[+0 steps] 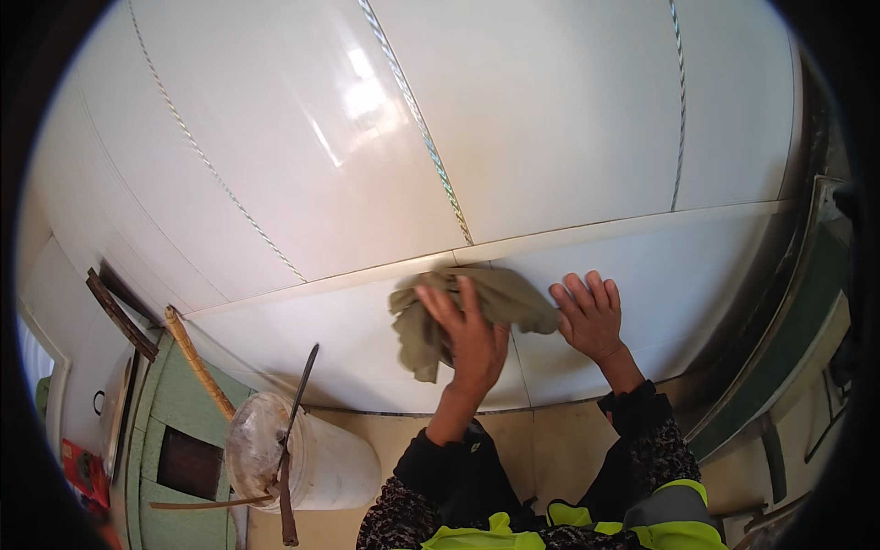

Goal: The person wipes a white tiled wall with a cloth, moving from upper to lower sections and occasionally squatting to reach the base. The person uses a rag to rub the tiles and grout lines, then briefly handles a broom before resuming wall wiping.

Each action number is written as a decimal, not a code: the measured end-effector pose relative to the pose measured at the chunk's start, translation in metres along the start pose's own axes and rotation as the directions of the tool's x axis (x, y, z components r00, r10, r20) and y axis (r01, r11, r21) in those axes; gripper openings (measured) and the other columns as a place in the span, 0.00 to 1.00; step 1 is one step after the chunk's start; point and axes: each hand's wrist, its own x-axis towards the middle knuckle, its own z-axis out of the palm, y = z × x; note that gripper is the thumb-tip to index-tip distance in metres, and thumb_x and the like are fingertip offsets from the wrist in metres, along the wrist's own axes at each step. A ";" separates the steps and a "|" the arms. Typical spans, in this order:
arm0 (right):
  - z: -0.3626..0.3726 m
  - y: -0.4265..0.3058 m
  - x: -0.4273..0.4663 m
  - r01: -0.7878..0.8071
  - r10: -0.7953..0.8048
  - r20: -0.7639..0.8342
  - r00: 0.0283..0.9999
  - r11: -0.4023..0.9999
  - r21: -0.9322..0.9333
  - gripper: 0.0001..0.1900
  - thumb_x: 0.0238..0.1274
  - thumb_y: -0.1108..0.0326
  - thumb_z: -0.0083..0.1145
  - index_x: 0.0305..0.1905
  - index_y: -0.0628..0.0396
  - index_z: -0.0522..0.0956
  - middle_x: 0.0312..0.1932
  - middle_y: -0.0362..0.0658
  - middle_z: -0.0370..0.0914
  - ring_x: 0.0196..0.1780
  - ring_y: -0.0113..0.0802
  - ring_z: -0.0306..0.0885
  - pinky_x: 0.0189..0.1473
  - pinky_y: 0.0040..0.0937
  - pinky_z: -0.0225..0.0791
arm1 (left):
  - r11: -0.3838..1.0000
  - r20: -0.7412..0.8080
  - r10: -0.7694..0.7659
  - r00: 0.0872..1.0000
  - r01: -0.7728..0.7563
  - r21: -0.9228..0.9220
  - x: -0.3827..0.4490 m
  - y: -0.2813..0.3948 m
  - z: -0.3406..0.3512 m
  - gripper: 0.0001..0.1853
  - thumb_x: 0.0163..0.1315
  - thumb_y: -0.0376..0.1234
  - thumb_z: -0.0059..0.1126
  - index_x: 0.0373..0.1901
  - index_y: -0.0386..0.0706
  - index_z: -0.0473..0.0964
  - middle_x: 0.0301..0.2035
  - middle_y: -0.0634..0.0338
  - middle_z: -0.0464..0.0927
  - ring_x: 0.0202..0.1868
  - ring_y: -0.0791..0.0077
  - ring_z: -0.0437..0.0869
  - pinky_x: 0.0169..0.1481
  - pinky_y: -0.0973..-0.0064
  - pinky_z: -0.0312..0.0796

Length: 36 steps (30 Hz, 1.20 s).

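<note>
A crumpled olive-grey cloth (512, 295) lies against the white tiled wall (619, 240), with my left hand (471, 337) pressed on it, fingers spread over its folds. Part of the cloth reaches to the right, close to the fingertips of my right hand (592, 316). That hand rests flat on the lower tiles, its palm to the surface; whether its thumb touches the cloth's edge I cannot tell.
At the lower left stands a white plastic bucket (340, 457) with a metal bar (299, 399) across it. Beside it are a green-tiled structure (185, 388) and a bamboo stick (199, 361). A green-topped table (777, 344) stands at the right.
</note>
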 end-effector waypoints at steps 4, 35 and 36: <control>-0.012 -0.004 0.000 -0.095 0.080 0.085 0.993 0.977 0.192 0.23 0.58 0.55 0.49 0.59 0.46 0.69 0.64 0.36 0.61 0.66 0.39 0.54 0.65 0.39 0.43 | 0.943 0.401 0.265 0.877 -0.149 -0.297 0.001 0.015 -0.010 0.37 0.44 0.18 0.51 0.63 0.39 0.59 0.67 0.46 0.40 0.69 0.45 0.37 0.69 0.57 0.42; -0.086 -0.075 -0.021 -0.643 0.520 0.522 0.676 0.069 0.763 0.18 0.63 0.63 0.51 0.55 0.56 0.67 0.51 0.38 0.69 0.50 0.27 0.68 0.50 0.26 0.64 | 0.680 0.512 0.367 0.777 0.152 -0.717 -0.029 0.057 -0.057 0.26 0.57 0.29 0.53 0.59 0.38 0.64 0.58 0.52 0.65 0.63 0.62 0.62 0.62 0.65 0.59; -0.087 -0.067 -0.024 -0.636 0.582 0.489 0.649 0.064 0.769 0.18 0.62 0.63 0.52 0.54 0.57 0.68 0.50 0.38 0.69 0.49 0.26 0.68 0.49 0.26 0.65 | 0.665 0.494 0.287 0.821 0.200 -0.719 -0.030 0.055 -0.059 0.26 0.57 0.29 0.54 0.59 0.39 0.64 0.58 0.52 0.64 0.63 0.62 0.62 0.62 0.65 0.60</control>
